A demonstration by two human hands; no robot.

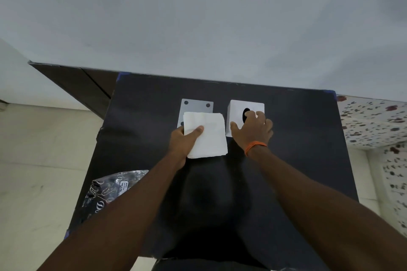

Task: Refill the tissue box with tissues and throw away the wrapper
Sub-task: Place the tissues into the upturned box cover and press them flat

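My left hand [184, 141] grips a white stack of tissues [208, 136], thumb on top, held just above the black table. Behind the stack lies a flat white base panel [196, 105] with dark dots at its corners, partly covered by the tissues. To the right stands the white cube tissue box [236, 109] with a dark oval opening on top. My right hand [253, 130], an orange band on its wrist, rests over the box's near side with fingers spread on its top. The clear printed wrapper [110, 189] lies crumpled at the table's left edge.
The black table [297, 149] ends at a pale wall behind. A dark brown counter [77, 81] runs off to the back left. Speckled floor tiles [374, 121] show to the right, plain pale floor to the left.
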